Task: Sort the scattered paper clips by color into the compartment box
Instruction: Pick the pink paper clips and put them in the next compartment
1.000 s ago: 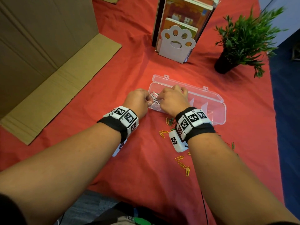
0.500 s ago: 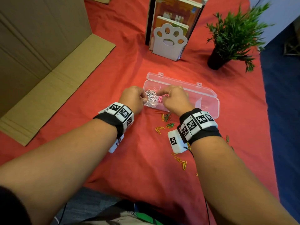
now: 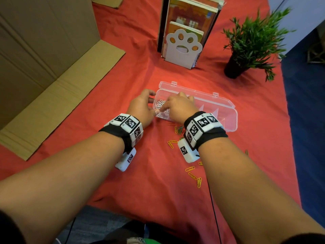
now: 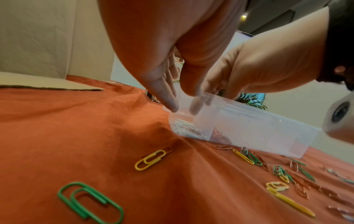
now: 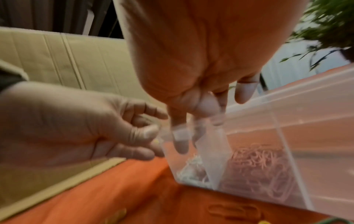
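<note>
- Paper clips, yellow (image 3: 190, 168) and green (image 4: 90, 202), are lying scattered on the red desk (image 3: 140, 182), in front of the compartment box (image 3: 226, 118).
- White clips (image 4: 184, 128) are lying in its left end compartment, pink clips (image 5: 256, 168) in the next.
- Right hand (image 3: 181, 108) is reaching into the left compartment, fingers pointing down; whether it is holding a clip, I cannot tell.
- Left hand (image 3: 142, 106) is staying loosely curled beside the box end, grasping nothing.

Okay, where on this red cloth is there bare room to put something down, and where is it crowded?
Bare red cloth lies between the cardboard flap, the bookend and the compartment box; another patch sits near the table edge between the forearms. Crowded: yellow and green paper clips litter the cloth under the right hand, and both hands, with the left hand, crowd the box's left end.
</note>
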Motion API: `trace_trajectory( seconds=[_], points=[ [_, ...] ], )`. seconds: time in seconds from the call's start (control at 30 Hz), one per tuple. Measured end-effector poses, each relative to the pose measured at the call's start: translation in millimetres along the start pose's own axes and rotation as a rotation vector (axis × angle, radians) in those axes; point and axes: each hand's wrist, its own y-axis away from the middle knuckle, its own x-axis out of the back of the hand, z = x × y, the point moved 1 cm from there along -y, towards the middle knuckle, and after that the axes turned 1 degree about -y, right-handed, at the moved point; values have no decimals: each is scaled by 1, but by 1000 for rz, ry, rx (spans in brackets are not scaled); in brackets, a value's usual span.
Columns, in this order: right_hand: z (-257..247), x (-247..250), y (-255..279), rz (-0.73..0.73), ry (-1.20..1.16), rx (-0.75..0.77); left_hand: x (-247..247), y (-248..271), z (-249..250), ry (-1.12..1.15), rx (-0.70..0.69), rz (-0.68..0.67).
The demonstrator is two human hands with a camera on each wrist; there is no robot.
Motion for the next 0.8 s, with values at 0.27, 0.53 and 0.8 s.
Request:
trace_trajectory(
  seconds=[0.27, 0.53, 0.8],
  points=[
    [-7, -3, -19, -219, 126, -59, -2, -1, -5, 36, -11, 11],
    [22, -21, -15, 179, -737, -188, -4, -4, -10, 21, -21, 19],
    [16, -25, -15, 301, -695, -123, -4, -5, -9, -15, -30, 16]
  ],
)
